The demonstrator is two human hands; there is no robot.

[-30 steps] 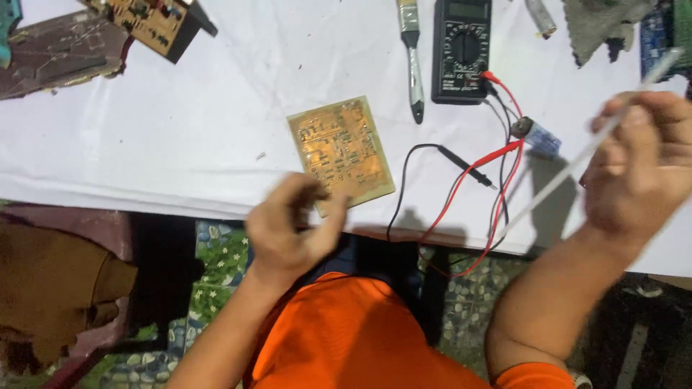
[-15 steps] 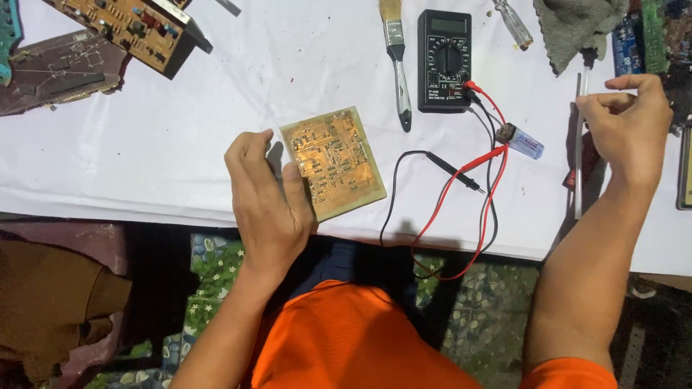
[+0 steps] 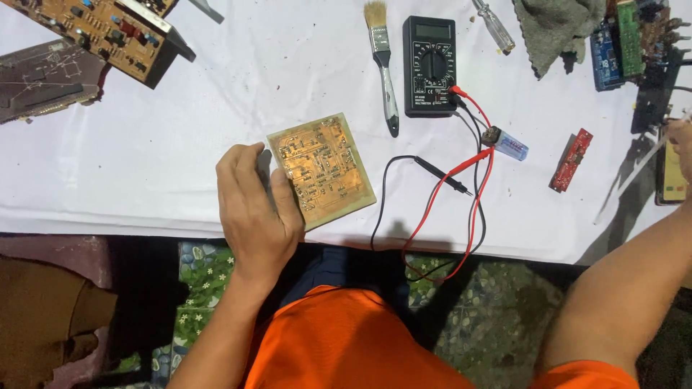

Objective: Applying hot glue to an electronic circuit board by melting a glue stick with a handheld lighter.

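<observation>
My left hand grips the left edge of a square copper-coloured circuit board, which lies trace side up near the front edge of the white-covered table. My right hand is at the far right border and only partly in view. It is closed on a thin pale rod that slants down to the left above the cloth. Right of the board lie the black probe and red lead of a black multimeter.
A paintbrush lies left of the meter. A small battery, a red module, a screwdriver, a grey cloth and blue and green boards fill the right. Larger circuit boards sit top left.
My left hand came up from the table edge and took hold of the board's left side. My right hand moved with the rod to the far right border.
</observation>
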